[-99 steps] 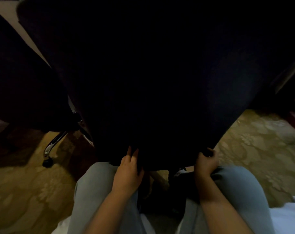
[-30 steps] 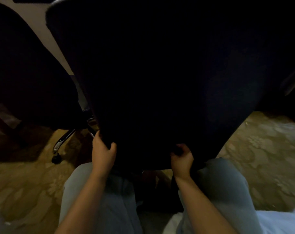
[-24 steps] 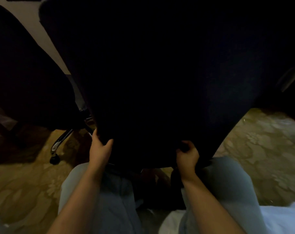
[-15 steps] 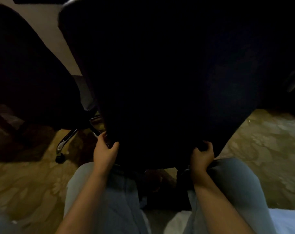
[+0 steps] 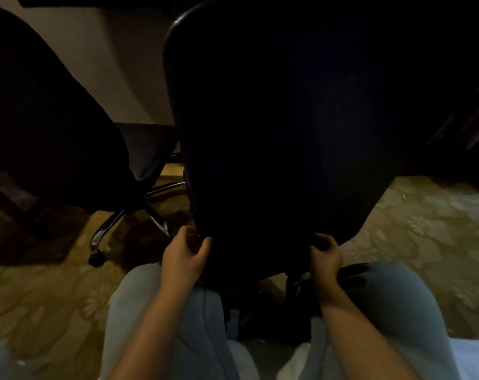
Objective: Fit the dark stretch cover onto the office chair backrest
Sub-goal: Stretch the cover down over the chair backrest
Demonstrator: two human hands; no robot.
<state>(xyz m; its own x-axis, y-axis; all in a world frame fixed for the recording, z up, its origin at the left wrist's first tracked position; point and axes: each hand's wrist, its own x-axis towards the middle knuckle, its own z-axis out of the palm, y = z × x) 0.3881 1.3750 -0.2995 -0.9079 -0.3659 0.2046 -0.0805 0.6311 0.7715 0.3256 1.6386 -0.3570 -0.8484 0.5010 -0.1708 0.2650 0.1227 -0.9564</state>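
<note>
The office chair backrest (image 5: 287, 133) fills the middle of the view, wrapped in the dark stretch cover (image 5: 260, 220), which looks almost black in the dim light. My left hand (image 5: 185, 256) pinches the cover's bottom hem at the lower left corner of the backrest. At the lower right of the hem, my right hand (image 5: 324, 256) grips the fabric with curled fingers. Both hands sit just above my knees in light grey trousers. The underside of the backrest and the chair's column are hidden in shadow.
A second dark office chair (image 5: 54, 127) stands at the left, its chrome base leg (image 5: 106, 229) and castor (image 5: 96, 259) on the patterned beige floor (image 5: 424, 229). A pale wall (image 5: 109, 64) shows behind. Something dark fills the far right.
The view has shifted so the backrest sits further right. Both hands have regripped along the bottom hem, the left at the corner, the right a little further in.
</note>
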